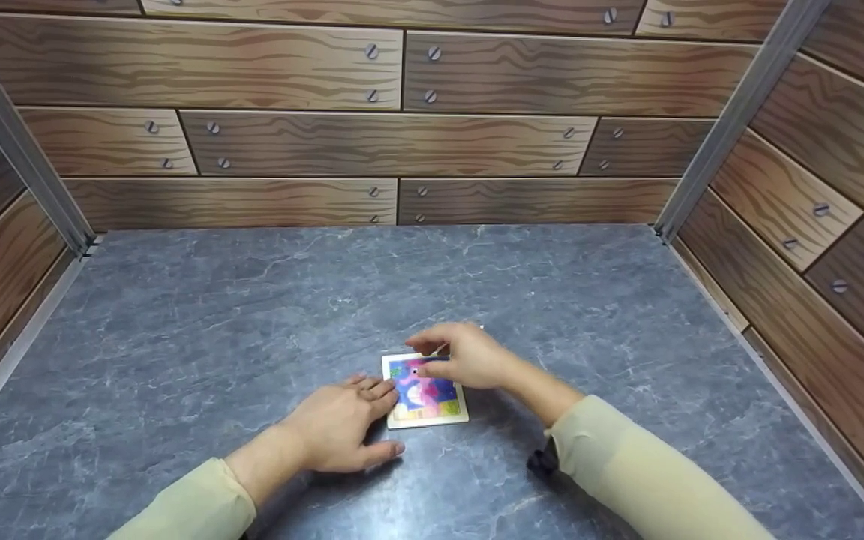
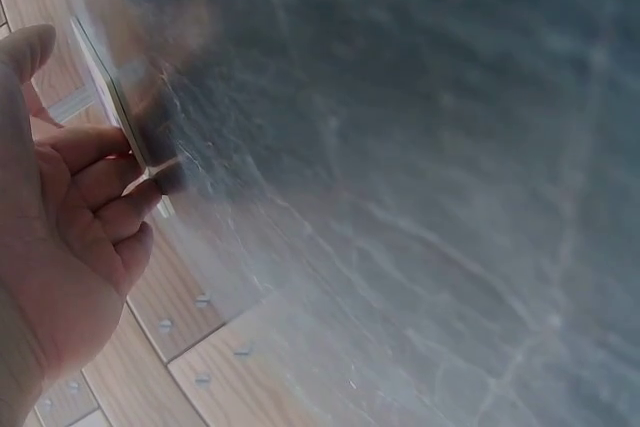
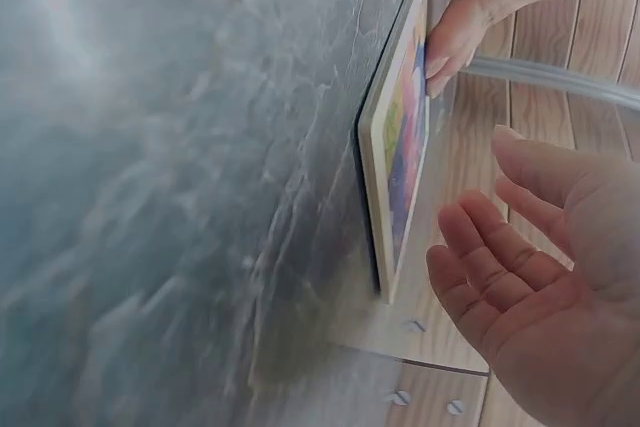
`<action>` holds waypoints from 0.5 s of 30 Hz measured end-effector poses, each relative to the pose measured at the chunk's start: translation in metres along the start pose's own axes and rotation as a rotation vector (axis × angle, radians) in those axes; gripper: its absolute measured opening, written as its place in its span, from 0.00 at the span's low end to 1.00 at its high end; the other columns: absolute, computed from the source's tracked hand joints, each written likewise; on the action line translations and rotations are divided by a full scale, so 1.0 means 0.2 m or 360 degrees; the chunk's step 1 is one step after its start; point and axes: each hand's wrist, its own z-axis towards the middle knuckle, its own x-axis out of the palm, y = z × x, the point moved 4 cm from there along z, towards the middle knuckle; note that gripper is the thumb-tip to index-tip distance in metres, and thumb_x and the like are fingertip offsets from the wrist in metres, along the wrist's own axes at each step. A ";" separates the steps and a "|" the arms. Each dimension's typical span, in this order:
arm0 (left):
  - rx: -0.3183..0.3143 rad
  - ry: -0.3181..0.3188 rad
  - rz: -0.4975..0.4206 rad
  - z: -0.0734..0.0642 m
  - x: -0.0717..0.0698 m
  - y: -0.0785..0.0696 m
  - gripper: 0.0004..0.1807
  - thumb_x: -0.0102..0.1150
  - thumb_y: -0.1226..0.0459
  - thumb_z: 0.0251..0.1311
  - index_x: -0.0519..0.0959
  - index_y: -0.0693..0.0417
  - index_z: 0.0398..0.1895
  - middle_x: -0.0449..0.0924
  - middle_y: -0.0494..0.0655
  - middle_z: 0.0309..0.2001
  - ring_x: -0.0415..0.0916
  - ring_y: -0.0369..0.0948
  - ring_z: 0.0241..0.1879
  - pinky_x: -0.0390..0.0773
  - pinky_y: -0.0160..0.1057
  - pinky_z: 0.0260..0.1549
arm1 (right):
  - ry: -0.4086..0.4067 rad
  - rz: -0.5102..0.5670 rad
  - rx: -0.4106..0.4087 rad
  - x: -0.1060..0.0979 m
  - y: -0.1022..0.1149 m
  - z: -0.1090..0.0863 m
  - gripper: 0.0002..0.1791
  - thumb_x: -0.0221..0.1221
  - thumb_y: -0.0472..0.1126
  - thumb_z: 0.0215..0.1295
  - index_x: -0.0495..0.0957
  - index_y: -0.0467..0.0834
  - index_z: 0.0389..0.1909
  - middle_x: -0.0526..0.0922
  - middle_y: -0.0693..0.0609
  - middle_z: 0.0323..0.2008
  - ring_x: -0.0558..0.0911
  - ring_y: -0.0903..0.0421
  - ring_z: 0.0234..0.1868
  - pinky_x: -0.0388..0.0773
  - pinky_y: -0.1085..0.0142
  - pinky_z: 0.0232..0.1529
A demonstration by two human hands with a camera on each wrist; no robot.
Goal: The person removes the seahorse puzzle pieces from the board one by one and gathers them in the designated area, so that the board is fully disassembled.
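A small flat picture board [image 1: 426, 405] with a pale border and a bright blue, pink and yellow picture lies on the table. My left hand [image 1: 340, 426] touches its left edge with fairly straight fingertips, the thumb spread apart from it. In the left wrist view the fingers of that hand [image 2: 85, 217] meet the edge of the board [image 2: 122, 112]. Over the board's upper right part hovers my right hand [image 1: 473, 358], its fingers loosely bent. The right wrist view shows this hand [image 3: 560, 277] apart from the board [image 3: 395, 147], with nothing held.
The grey marbled tabletop [image 1: 252, 300] spreads around the board. Plank-patterned walls [image 1: 289, 142] enclose it at the back and both sides, with metal posts [image 1: 732, 112] in the corners.
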 end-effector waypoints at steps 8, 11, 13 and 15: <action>0.0035 -0.0007 0.0033 0.01 0.00 0.00 0.39 0.53 0.41 0.76 0.73 0.63 0.75 0.73 0.59 0.73 0.71 0.52 0.73 0.64 0.51 0.75 | 0.0081 0.0082 0.0059 0.05 -0.05 0.09 0.24 0.73 0.36 0.64 0.84 0.38 0.61 0.88 0.44 0.51 0.85 0.47 0.53 0.82 0.53 0.60; 0.0068 -0.0038 0.0065 0.01 0.00 0.01 0.34 0.56 0.47 0.77 0.75 0.63 0.73 0.76 0.58 0.71 0.72 0.51 0.72 0.66 0.51 0.74 | 0.0101 0.0094 0.0063 0.06 -0.06 0.11 0.24 0.74 0.35 0.63 0.85 0.39 0.61 0.88 0.45 0.52 0.85 0.48 0.53 0.82 0.55 0.59; 0.0077 -0.0062 0.0074 0.01 0.00 0.01 0.31 0.57 0.51 0.77 0.75 0.62 0.73 0.76 0.58 0.71 0.73 0.51 0.72 0.68 0.51 0.73 | 0.0116 0.0100 0.0066 0.06 -0.06 0.12 0.24 0.74 0.35 0.62 0.85 0.40 0.61 0.88 0.46 0.53 0.84 0.48 0.53 0.81 0.55 0.59; 0.0082 -0.0091 0.0076 0.02 0.00 0.01 0.29 0.57 0.52 0.78 0.76 0.62 0.72 0.77 0.58 0.70 0.74 0.51 0.71 0.68 0.51 0.73 | 0.0140 0.0113 0.0078 0.06 -0.07 0.13 0.25 0.75 0.35 0.62 0.85 0.41 0.61 0.87 0.47 0.54 0.83 0.49 0.54 0.81 0.54 0.60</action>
